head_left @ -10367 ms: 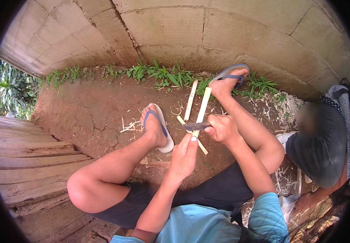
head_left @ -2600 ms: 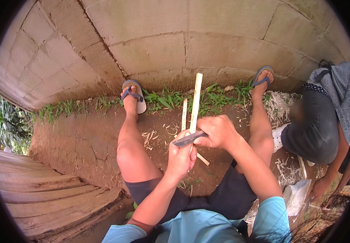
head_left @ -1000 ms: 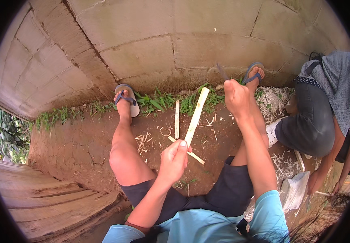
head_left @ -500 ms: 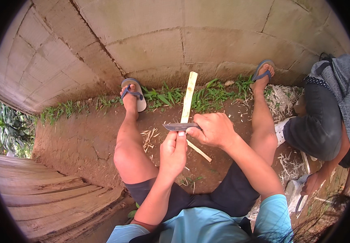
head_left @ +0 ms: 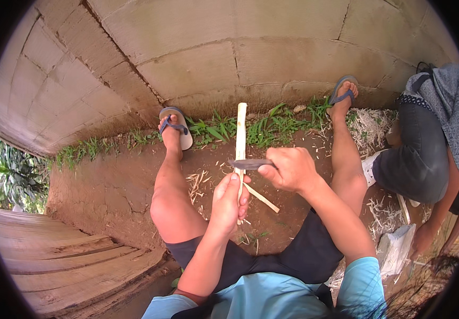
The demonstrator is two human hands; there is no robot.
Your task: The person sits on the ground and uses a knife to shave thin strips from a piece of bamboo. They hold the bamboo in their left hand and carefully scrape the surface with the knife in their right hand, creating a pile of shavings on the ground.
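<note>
My left hand (head_left: pixel 227 199) is closed around the lower part of a pale wooden strip (head_left: pixel 241 127), thumb up along it. The strip stands lengthwise, its far end pointing toward the wall. In my right hand (head_left: pixel 292 169) is a knife (head_left: pixel 253 164), gripped by the handle. Its dark blade lies across the strip, just above my left thumb. A second thin pale stick (head_left: pixel 264 200) slants down to the right behind my left fingers; whether it joins the held strip is hidden.
A block wall (head_left: pixel 187 64) rises ahead, with grass (head_left: pixel 272 130) at its foot. My sandalled feet flank the dirt ground (head_left: pixel 102 186), where shavings (head_left: pixel 197 183) lie. Wooden planks (head_left: pixel 65 255) are at left. At right another person (head_left: pixel 415 154) sits close, a hand near a whitish block (head_left: pixel 397 247).
The strip has turned more upright and come slightly nearer, its narrower side showing. My right hand and knife have shifted slightly right. The other person's hand has moved right, off the whitish block.
</note>
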